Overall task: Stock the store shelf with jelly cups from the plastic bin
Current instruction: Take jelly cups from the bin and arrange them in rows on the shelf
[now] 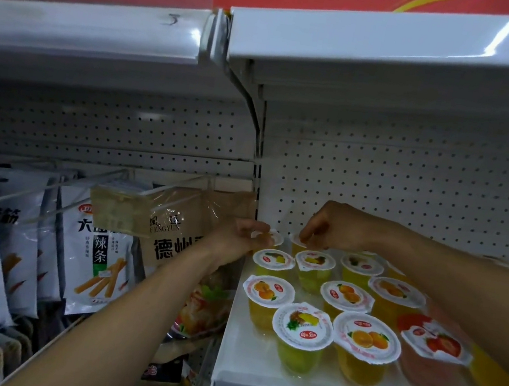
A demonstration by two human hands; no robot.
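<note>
Yellow cups [366, 340]: ten on shelf [242, 356], one red cup [435, 345], more hidden behind right arm [463, 290]. Left hand [239, 240] grips back-corner cup [270, 238], right hand [330, 227] pinches next cup [296, 247].

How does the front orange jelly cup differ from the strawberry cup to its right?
The orange jelly cup holds yellow-orange jelly; the strawberry cup holds red jelly. The orange jelly cup's lid pictures oranges; the strawberry cup's lid pictures strawberries. Both stand upright and sealed, side by side on the shelf.
</note>
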